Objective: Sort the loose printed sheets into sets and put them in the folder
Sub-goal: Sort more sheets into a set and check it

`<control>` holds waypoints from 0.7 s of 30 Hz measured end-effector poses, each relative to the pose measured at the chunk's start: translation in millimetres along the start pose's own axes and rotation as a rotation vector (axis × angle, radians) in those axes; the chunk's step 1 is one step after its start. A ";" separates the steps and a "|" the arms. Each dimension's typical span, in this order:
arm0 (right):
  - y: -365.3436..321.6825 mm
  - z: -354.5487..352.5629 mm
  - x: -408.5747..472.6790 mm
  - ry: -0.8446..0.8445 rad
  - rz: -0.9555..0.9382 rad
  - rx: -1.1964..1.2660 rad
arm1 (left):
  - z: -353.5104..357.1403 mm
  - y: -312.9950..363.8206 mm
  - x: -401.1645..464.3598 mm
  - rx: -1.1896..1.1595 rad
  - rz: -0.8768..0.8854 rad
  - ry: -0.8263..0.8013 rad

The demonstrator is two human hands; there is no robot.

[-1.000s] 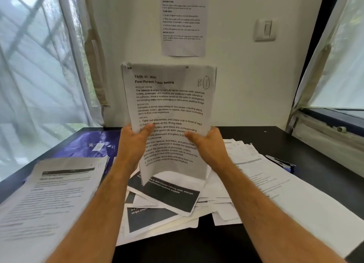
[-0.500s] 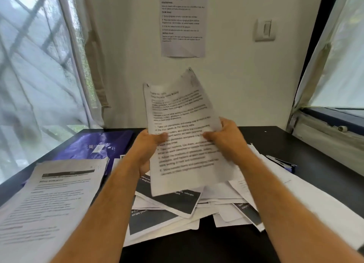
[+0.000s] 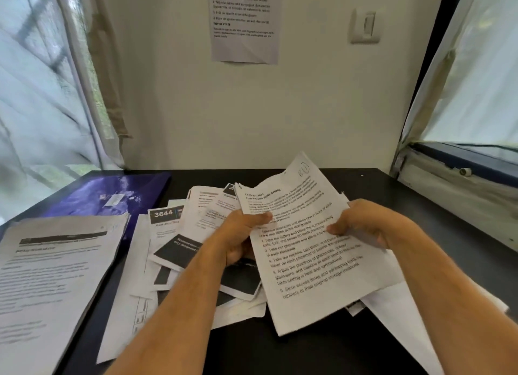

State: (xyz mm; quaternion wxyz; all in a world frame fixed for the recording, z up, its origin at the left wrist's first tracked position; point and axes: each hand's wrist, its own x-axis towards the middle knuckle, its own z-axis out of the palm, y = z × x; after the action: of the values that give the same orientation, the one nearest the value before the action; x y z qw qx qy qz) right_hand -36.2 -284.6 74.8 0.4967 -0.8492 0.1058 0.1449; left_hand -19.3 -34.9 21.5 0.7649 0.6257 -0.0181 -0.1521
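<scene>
A thin set of printed sheets (image 3: 308,259) headed "Four-Person Table Setting" is tilted low over the desk, its top leaning to the right. My left hand (image 3: 241,234) pinches its left edge with the thumb on top. My right hand (image 3: 361,223) grips its right edge. Under it lies a loose pile of printed sheets (image 3: 179,228), some with black bands. A neat stack of sheets (image 3: 53,271) lies at the left. The purple folder (image 3: 112,195) lies shut at the back left.
The black desk (image 3: 392,195) meets the wall at the back, where a printed notice (image 3: 246,24) and a light switch (image 3: 365,26) hang. Windows with curtains flank both sides. More white sheets (image 3: 403,313) spread at the right.
The set I hold came down from upright in front of the wall to low over the loose pile, tilting rightward. Both hands dropped with it. The view tipped downward.
</scene>
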 end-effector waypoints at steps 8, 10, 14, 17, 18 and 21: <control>-9.4 34.7 17.7 0.566 -0.317 -0.369 | -0.4 -5.7 10.1 0.120 0.140 0.181; -19.2 47.9 28.4 0.707 -0.484 -0.380 | -0.8 -5.9 10.7 0.178 0.186 0.207; -30.7 84.0 42.4 0.737 -0.777 -0.266 | -3.0 -10.2 10.6 0.590 0.386 0.245; -21.1 98.6 54.0 0.641 -0.913 -0.223 | -2.6 -12.5 12.7 0.842 0.515 0.243; -17.1 99.5 58.9 0.603 -0.925 -0.220 | -2.0 -13.3 13.7 0.885 0.537 0.241; -8.5 97.6 71.3 0.506 -0.898 -0.039 | -0.8 -15.3 17.2 0.958 0.549 0.233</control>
State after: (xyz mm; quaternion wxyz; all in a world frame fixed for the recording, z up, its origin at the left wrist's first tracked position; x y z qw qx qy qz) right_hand 19.6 -197.7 11.3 0.4528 -0.8285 -0.1553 -0.2906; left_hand -5.9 -41.2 3.8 0.4037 0.8881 -0.1625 0.1478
